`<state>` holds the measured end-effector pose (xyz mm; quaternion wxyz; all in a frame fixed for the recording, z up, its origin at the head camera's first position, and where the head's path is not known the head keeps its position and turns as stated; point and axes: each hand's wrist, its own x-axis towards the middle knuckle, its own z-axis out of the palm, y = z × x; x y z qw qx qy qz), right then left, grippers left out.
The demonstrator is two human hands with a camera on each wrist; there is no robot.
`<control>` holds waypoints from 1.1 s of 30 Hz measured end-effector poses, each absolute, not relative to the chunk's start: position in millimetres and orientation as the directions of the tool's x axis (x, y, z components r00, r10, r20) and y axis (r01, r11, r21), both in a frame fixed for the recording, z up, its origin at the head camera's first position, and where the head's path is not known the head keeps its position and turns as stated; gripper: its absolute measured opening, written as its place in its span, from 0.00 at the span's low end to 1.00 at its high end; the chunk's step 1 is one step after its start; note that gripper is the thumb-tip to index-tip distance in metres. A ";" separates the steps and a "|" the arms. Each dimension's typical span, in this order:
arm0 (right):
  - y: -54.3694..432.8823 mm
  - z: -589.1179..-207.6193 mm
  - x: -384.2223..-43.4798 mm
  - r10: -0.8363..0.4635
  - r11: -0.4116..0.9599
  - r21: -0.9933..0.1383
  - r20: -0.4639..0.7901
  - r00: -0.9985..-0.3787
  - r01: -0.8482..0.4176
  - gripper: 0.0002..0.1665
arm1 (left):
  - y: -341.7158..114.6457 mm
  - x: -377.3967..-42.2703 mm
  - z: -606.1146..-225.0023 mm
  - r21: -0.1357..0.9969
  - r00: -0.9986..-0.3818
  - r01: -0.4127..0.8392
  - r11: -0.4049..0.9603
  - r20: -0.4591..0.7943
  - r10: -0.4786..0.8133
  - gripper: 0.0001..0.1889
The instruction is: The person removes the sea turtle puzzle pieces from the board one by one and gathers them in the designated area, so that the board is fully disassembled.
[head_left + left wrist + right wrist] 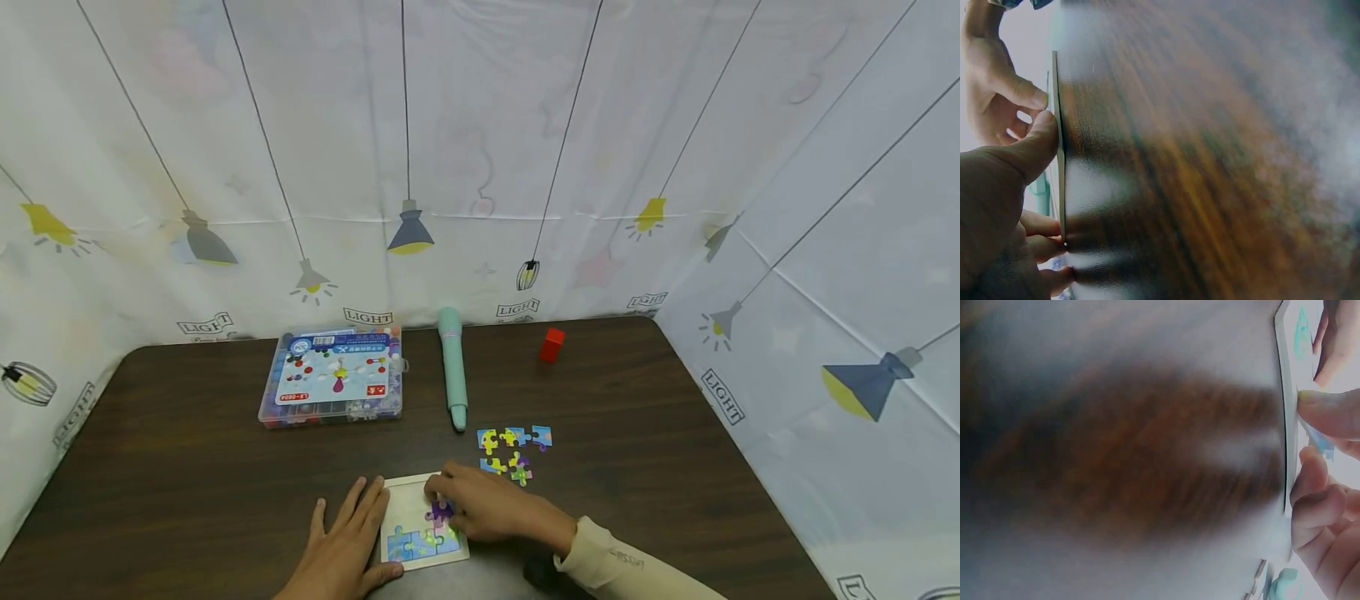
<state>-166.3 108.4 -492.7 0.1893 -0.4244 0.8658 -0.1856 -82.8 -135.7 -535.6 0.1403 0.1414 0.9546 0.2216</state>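
A square jigsaw tray [401, 497] with a pale wooden frame lies near the table's front edge. Joined blue pieces [422, 546] fill its lower part. My left hand [341, 542] rests along the tray's left side with fingers spread, thumb at the lower left corner. Over the tray's right side, my right hand [491, 504] has curled fingers and pinches a purple puzzle piece [441, 510], partly hidden beneath them. In the right wrist view the thumb [1329, 414] and curled fingers meet the tray's edge.
Several loose puzzle pieces [516, 437] lie beyond the right hand. Farther back are a clear plastic case [330, 379] with a printed sheet, a mint-green pen-shaped object [453, 367] and a red block [551, 345]. A printed curtain [480, 167] hangs behind the table.
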 end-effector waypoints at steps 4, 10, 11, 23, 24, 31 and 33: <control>106.0 -493.8 -165.1 -0.809 0.553 -0.512 -0.143 -0.570 -0.657 0.15 | -136.4 -81.8 -535.7 0.477 -0.923 0.204 0.855 -0.197 0.330 0.54; 109.3 -496.0 -163.6 -0.828 0.474 -0.615 -0.066 -0.557 -0.631 0.10 | -136.1 -81.3 -535.4 0.479 -0.927 0.206 0.854 -0.185 0.327 0.54; 110.8 -496.8 -164.0 -0.828 0.458 -0.638 -0.054 -0.558 -0.619 0.10 | -136.1 -81.3 -535.2 0.476 -0.927 0.206 0.855 -0.185 0.326 0.54; 185.8 -490.1 -190.9 -0.669 0.493 -0.707 0.064 -0.740 -0.507 0.11 | -133.8 -81.8 -536.3 0.463 -0.923 0.213 0.860 -0.192 0.332 0.54; 196.0 -489.4 -194.5 -0.655 0.515 -0.696 0.057 -0.753 -0.501 0.11 | -133.6 -81.7 -536.5 0.465 -0.923 0.210 0.860 -0.194 0.331 0.54; 243.9 -489.6 -207.1 -0.646 0.595 -0.633 -0.011 -0.763 -0.495 0.12 | -132.7 -81.8 -536.3 0.464 -0.925 0.206 0.862 -0.194 0.326 0.54; 245.8 -492.5 -207.3 -0.649 0.604 -0.620 -0.018 -0.761 -0.501 0.12 | -132.7 -82.2 -536.1 0.458 -0.927 0.206 0.865 -0.193 0.323 0.54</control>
